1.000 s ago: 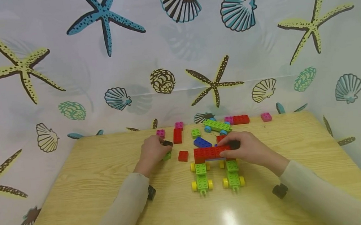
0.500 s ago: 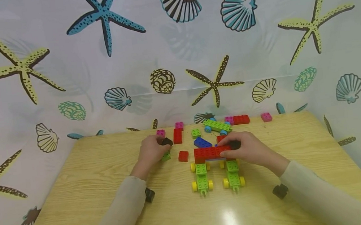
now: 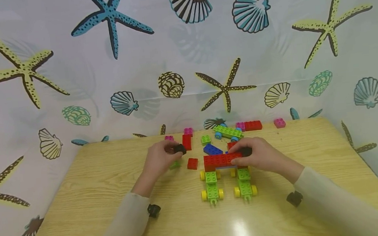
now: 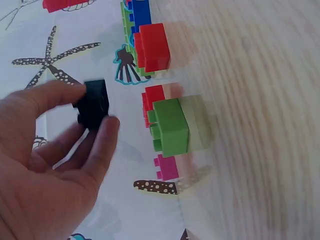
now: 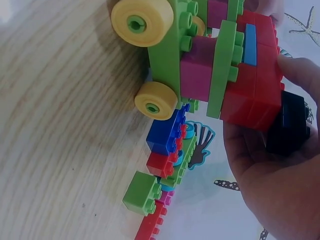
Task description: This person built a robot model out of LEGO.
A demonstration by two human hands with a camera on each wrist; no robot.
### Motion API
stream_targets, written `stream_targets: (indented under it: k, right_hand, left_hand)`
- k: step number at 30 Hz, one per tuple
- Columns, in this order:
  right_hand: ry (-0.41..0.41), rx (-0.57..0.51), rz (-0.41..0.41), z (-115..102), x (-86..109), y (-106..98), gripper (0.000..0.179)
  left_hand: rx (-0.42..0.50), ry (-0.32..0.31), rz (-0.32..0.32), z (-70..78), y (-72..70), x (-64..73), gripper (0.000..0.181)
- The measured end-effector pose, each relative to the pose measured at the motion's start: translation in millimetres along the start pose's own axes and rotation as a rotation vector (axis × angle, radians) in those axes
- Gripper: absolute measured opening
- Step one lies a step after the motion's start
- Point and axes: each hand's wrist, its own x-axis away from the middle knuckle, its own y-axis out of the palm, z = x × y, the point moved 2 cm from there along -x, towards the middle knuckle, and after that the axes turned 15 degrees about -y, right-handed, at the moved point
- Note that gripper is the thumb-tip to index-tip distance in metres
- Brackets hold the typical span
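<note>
My left hand (image 3: 157, 161) pinches a black toy brick (image 4: 95, 104) between thumb and fingertips, raised over the far part of the table. Beyond it in the left wrist view is a green brick (image 4: 171, 127) on the table. My right hand (image 3: 255, 155) grips the right end of the red bricks (image 3: 215, 161) on top of a wheeled toy brick build. A second black brick (image 5: 288, 122) sits between that palm and the red bricks. Below them, green wheeled bases (image 3: 212, 188) with yellow wheels (image 5: 142, 22) stand on the table; a purple brick (image 5: 197, 70) shows between green layers.
Loose bricks lie behind the build: a red brick (image 3: 192, 163), a blue brick (image 3: 212, 149), a small green brick (image 3: 206, 139) and a pink brick (image 3: 280, 123). A green base with blue wheels (image 3: 228, 131) stands near the patterned cloth (image 3: 183, 57) at the table's back edge.
My left hand has lifted slightly and shifted with the black brick a little to the right, while its forearm swung left. The right hand keeps its hold on the build.
</note>
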Motion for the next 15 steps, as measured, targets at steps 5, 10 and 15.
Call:
stream_targets:
  k: [5,10,15]
  right_hand:
    - [-0.01,0.004,-0.021,-1.3,-0.2,-2.0,0.028]
    - [-0.013,0.015,-0.035,-0.7,-1.3,-1.7,0.029]
    - [-0.014,0.021,-0.043,0.5,-2.3,-0.5,0.03]
  left_hand:
    - [-0.004,0.056,-0.1,4.8,1.1,12.0,0.036]
    - [0.022,0.076,-0.131,8.6,1.6,22.1,0.035]
    - [0.101,0.105,-0.164,12.8,2.6,30.6,0.035]
